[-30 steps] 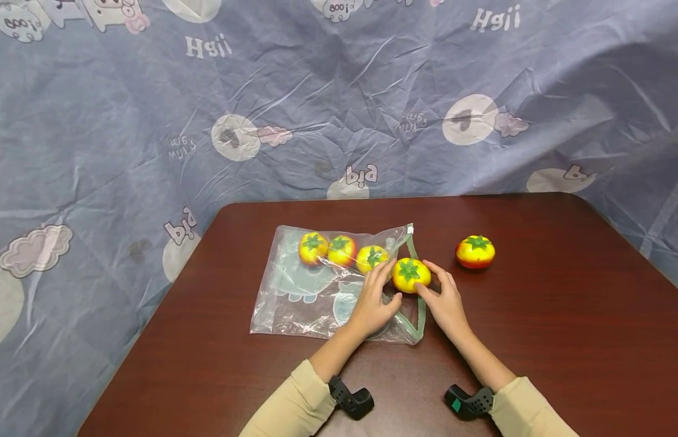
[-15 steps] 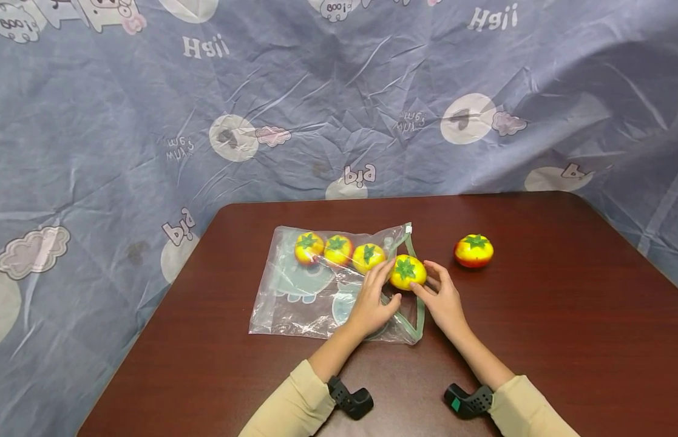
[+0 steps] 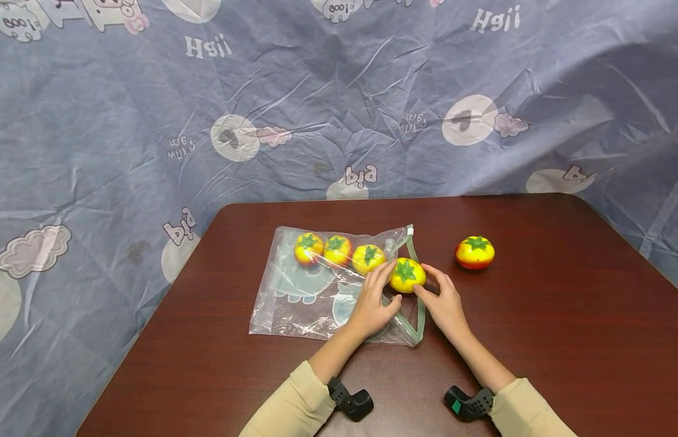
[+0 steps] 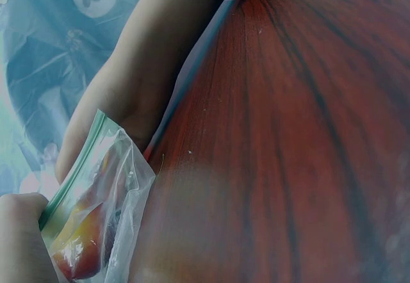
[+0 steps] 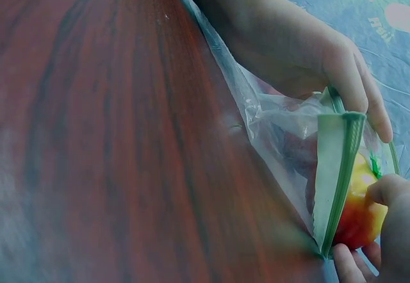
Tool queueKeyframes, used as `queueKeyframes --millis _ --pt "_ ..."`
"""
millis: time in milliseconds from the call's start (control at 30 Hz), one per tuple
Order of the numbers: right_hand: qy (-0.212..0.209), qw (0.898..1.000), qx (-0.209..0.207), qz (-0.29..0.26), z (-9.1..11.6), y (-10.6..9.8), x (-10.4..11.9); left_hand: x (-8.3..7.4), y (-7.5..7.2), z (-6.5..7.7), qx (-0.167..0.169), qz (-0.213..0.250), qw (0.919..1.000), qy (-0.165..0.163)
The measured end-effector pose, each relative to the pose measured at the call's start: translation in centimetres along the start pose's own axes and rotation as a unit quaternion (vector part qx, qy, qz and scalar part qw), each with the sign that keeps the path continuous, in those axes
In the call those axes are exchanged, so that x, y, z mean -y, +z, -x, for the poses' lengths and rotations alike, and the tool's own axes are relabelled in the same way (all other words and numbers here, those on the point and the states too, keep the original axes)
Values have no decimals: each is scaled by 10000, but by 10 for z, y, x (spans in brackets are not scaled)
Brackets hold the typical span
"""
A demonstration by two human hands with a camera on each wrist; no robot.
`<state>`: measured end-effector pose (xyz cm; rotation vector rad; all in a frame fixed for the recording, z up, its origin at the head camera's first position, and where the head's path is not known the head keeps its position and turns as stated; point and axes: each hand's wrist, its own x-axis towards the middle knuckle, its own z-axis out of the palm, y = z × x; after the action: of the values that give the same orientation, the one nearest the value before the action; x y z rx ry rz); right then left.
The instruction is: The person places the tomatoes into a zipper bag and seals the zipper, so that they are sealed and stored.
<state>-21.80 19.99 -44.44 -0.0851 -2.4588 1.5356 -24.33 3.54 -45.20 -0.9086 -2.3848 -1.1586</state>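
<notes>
A clear zip bag [image 3: 300,312] with a green-edged mouth lies flat on the table, its mouth toward the right. My left hand [image 3: 369,306] lies over the mouth and holds the bag's upper edge between thumb and fingers. At the opening, my right hand [image 3: 445,303] grips a yellow-red, persimmon-like fruit [image 3: 407,275] with a green leafy top. In the right wrist view, the thumb presses on this fruit [image 5: 359,212], which sits behind the green zip strip [image 5: 336,174]. Several like fruits [image 3: 337,250] lie in a row inside the bag.
One more such fruit [image 3: 474,252] stands on the dark red-brown table [image 3: 541,315], right of the bag. A printed blue-grey cloth [image 3: 328,109] hangs behind the table. Each wrist wears a black camera mount [image 3: 351,399].
The gripped fruit has shifted slightly left at the bag's mouth, and the fruits inside have slid a little left. My left hand has stayed in nearly the same place.
</notes>
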Motion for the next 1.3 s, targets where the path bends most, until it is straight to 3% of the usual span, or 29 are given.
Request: queueKeyframes --millis 400,533,767,1000,1300 --pt "32 9988 -123 -481 -1 0 -1 -1 -2 0 88 52 9999 53" --pt "60 9996 -197 -179 -1 -1 -1 -3 -4 0 73 53 9999 107" --pt "107 9998 92 138 0 -1 -3 -2 -4 1 40 56 9997 230" --pt "166 9994 -28 -301 1 2 -3 -4 -5 2 124 134 9993 338" --pt "449 9937 479 -914 2 2 3 -3 -4 2 68 243 9988 431"
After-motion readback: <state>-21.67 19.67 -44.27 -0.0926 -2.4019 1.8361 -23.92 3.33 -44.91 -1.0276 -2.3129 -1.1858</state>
